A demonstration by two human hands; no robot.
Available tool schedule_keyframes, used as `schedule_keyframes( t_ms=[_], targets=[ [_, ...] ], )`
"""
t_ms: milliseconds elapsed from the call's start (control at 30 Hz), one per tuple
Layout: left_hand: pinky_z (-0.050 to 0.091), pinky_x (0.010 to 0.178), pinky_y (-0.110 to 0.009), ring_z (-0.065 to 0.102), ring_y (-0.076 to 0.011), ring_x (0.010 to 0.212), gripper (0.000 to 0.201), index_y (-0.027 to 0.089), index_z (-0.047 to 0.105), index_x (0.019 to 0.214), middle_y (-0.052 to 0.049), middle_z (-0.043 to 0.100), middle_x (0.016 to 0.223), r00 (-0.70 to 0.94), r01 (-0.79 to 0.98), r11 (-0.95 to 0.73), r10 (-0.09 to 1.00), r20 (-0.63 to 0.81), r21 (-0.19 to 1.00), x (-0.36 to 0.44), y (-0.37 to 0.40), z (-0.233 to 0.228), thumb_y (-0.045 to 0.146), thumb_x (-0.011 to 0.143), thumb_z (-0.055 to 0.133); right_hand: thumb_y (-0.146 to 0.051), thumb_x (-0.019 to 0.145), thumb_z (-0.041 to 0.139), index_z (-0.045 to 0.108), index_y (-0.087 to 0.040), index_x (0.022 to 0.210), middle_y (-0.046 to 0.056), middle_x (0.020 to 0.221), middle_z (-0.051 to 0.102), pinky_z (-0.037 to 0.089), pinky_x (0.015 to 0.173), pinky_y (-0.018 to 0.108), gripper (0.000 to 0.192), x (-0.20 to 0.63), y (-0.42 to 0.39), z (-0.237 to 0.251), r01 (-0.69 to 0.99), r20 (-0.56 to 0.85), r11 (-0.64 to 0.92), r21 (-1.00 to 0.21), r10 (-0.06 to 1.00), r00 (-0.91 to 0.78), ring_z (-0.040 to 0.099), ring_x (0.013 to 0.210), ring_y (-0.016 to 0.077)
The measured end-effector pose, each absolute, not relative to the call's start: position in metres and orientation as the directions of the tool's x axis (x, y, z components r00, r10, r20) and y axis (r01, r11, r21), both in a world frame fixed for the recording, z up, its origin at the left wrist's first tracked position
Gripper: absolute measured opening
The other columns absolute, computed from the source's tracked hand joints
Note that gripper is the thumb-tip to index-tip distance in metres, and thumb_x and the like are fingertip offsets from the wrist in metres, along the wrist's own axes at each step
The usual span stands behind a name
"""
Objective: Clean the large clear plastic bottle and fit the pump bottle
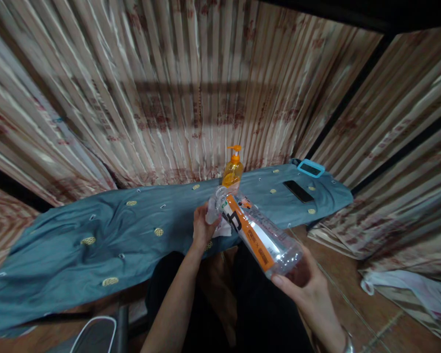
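Observation:
A clear plastic bottle (270, 233) with an orange and white label lies tilted in the air above my lap. My right hand (305, 284) grips its base, thumb on the near side. At the other end, my left hand (203, 228) closes on the clear top part by the neck; its fingertips are partly hidden. Below that end, a white piece of paper or tissue (225, 229) shows, and I cannot tell whether it is held. Just behind the bottle's top stands an amber pump bottle (233, 169) with an orange pump, upright on the cloth.
A blue-green patterned cloth (110, 230) covers the long surface before me. On its right side lie a dark phone (298, 191) and a light-blue framed object (310, 168). Striped curtains (191, 88) hang behind. White fabric (407, 289) is low at the right, over the tiled floor.

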State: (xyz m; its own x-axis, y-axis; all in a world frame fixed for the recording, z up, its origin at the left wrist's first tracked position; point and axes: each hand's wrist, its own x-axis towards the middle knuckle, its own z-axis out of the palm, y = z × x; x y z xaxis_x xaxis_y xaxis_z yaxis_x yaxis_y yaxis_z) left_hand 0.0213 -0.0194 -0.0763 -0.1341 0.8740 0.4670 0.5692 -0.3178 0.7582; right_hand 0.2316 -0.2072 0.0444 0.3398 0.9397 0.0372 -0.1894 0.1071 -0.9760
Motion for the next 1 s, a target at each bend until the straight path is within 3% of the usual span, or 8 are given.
schedule_keyframes(
  t_ms=[633, 1000],
  targets=[
    [0.055, 0.086, -0.037, 0.064, -0.0226, 0.095, 0.056, 0.02, 0.06, 0.124, -0.005, 0.064, 0.102, -0.129, 0.558, -0.341, 0.865, 0.485, 0.757, 0.0216, -0.02, -0.0771, 0.027, 0.072, 0.08, -0.014, 0.056, 0.094, 0.064, -0.026, 0.114, -0.001, 0.096, 0.083, 0.065, 0.068, 0.022, 0.066, 0.231, -0.2077, 0.0466, -0.194, 0.051, 0.122, -0.973, 0.94, 0.338, 0.08, 0.076, 0.0187],
    [0.054, 0.088, -0.038, 0.064, -0.0228, 0.096, 0.053, 0.02, 0.061, 0.123, -0.006, 0.065, 0.103, -0.127, 0.525, -0.358, 0.864, 0.487, 0.772, 0.0223, -0.0214, -0.0737, 0.025, 0.073, 0.078, -0.014, 0.058, 0.093, 0.064, -0.025, 0.115, 0.0, 0.098, 0.083, 0.065, 0.07, 0.024, 0.065, 0.2315, -0.2079, 0.0454, -0.179, 0.063, 0.128, -0.975, 0.941, 0.334, 0.081, 0.078, 0.0198]
  ],
)
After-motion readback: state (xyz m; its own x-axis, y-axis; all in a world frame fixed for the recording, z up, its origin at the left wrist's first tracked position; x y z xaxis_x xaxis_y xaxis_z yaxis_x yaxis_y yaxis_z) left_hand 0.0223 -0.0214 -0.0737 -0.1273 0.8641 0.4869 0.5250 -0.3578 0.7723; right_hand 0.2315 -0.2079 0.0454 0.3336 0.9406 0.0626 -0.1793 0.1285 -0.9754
